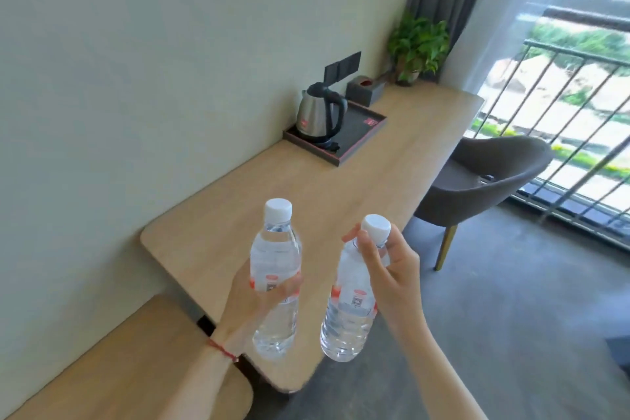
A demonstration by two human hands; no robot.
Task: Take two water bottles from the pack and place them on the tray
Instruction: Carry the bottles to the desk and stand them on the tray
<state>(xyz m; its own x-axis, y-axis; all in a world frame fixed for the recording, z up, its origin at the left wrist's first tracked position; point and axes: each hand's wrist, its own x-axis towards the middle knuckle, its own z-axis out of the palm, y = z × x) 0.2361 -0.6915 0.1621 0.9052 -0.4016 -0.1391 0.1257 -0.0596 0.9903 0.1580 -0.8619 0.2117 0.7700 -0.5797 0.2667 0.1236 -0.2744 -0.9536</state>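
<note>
Each of my hands holds a clear water bottle with a white cap and a red-and-white label. My left hand [254, 297] grips the left bottle [276, 259] around its middle, upright. My right hand [392, 269] holds the right bottle [347, 314] by its neck, just under the cap, tilted slightly. Both bottles hang in the air above the near end of a long wooden desk [341, 187]. The dark rectangular tray [361, 140] lies farther along the desk by the wall, apart from both hands. The pack is not in view.
A steel electric kettle [318, 116] stands on the tray's left half. Behind it are a dark tissue box [364, 89] and a potted plant [417, 48]. A grey chair [487, 187] stands at the desk's right side. A lower wooden surface [136, 368] lies near left.
</note>
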